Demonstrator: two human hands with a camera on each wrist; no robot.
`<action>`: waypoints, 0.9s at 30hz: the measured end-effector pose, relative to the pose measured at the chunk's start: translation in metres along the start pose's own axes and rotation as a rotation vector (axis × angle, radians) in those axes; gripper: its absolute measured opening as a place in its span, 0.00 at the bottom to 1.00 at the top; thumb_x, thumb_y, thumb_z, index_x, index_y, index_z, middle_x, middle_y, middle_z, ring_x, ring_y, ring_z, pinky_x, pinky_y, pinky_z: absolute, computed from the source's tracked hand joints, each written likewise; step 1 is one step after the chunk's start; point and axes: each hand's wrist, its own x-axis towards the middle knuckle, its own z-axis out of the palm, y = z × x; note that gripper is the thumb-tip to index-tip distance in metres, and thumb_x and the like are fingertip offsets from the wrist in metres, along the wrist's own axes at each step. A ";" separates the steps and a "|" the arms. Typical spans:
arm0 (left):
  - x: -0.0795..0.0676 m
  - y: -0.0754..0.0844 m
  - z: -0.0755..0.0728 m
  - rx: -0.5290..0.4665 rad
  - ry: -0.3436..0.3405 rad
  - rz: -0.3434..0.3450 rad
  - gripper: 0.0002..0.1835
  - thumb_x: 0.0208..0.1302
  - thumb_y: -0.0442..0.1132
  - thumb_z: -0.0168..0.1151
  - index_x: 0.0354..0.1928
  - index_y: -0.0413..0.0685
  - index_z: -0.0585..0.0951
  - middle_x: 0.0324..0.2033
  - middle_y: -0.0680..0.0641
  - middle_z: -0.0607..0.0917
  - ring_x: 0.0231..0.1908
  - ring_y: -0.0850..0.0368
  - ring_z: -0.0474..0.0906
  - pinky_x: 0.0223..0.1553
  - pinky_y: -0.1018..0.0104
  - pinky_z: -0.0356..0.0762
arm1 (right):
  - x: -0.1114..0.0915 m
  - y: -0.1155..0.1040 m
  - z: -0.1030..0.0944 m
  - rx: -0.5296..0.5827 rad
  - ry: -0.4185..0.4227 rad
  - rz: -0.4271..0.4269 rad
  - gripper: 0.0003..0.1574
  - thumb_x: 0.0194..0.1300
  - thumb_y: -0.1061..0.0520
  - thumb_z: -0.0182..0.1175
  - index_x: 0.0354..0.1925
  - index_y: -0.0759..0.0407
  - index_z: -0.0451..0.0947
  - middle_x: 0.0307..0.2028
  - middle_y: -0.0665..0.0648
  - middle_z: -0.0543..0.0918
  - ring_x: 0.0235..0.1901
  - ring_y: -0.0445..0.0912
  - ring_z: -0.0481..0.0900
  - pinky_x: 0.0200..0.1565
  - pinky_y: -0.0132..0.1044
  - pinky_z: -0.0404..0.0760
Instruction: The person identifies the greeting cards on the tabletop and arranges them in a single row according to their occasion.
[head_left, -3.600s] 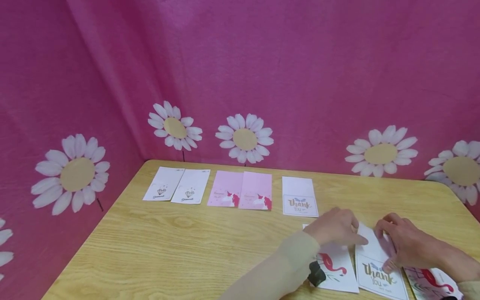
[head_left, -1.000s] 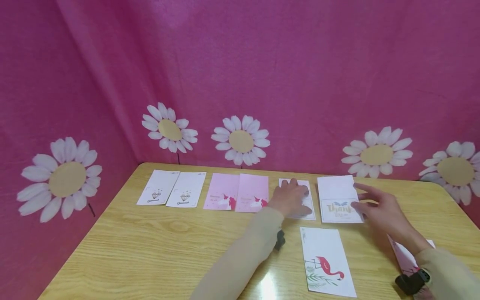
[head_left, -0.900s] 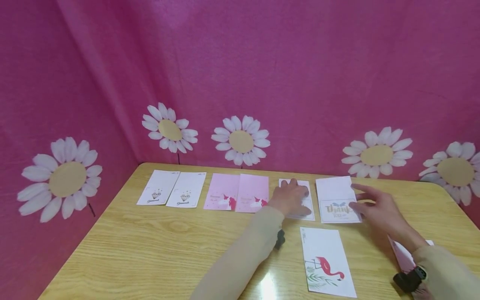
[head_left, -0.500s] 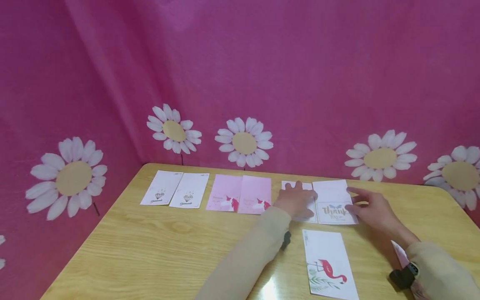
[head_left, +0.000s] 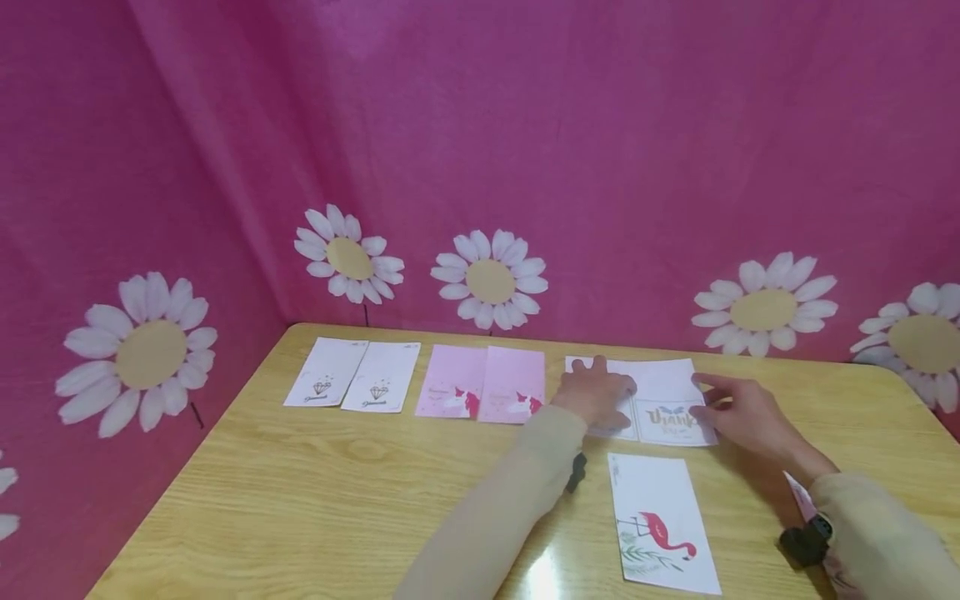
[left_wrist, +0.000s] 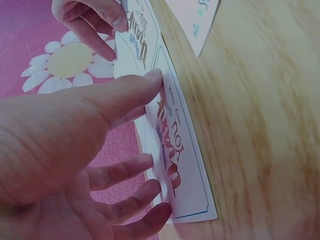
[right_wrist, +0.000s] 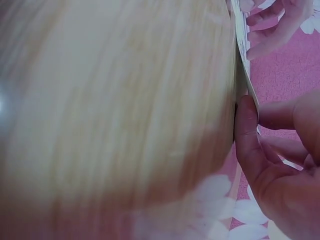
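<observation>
Two white "Thank You" cards lie side by side at the table's back right. My left hand [head_left: 596, 396] rests with spread fingers on the left thank-you card [left_wrist: 185, 165]; its fingertips and thumb touch the card's face. By its right edge, my right hand [head_left: 742, 412] pinches the right thank-you card [head_left: 666, 383] between thumb and fingers. In the right wrist view that card's edge stands slightly raised off the table. The inner edges of both cards meet, and part of the left card is hidden beneath my left hand.
A flamingo card [head_left: 660, 521] lies in front of the thank-you cards. Another card [head_left: 801, 496] is mostly hidden by my right sleeve. Leftward along the back are two pink unicorn cards [head_left: 512, 375] and two white diamond cards [head_left: 382, 371]. A pink flowered curtain [head_left: 615, 167] hangs behind the table.
The right thank-you card came from the front right to the back row, then slid left against the other card, in my right hand's grip. My left hand moved onto the left card and stayed.
</observation>
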 end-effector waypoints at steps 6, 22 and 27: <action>-0.002 -0.001 -0.001 -0.008 -0.005 -0.018 0.29 0.66 0.56 0.68 0.68 0.78 0.74 0.62 0.52 0.72 0.56 0.51 0.69 0.57 0.57 0.75 | 0.000 -0.003 0.002 -0.017 -0.003 0.012 0.37 0.63 0.60 0.69 0.66 0.75 0.71 0.42 0.71 0.85 0.39 0.55 0.80 0.32 0.29 0.78; -0.002 0.005 -0.005 -0.020 -0.030 -0.044 0.29 0.65 0.55 0.68 0.68 0.79 0.73 0.64 0.52 0.71 0.58 0.50 0.69 0.56 0.55 0.76 | 0.008 -0.010 -0.002 -0.164 -0.122 -0.058 0.30 0.63 0.62 0.67 0.60 0.76 0.76 0.22 0.52 0.76 0.22 0.43 0.69 0.24 0.32 0.66; 0.002 0.008 -0.004 0.024 -0.013 -0.044 0.29 0.65 0.57 0.67 0.68 0.78 0.73 0.63 0.51 0.72 0.56 0.51 0.69 0.54 0.57 0.76 | 0.011 -0.004 -0.003 -0.233 -0.108 -0.150 0.25 0.60 0.62 0.68 0.54 0.74 0.81 0.23 0.53 0.77 0.24 0.43 0.69 0.27 0.33 0.67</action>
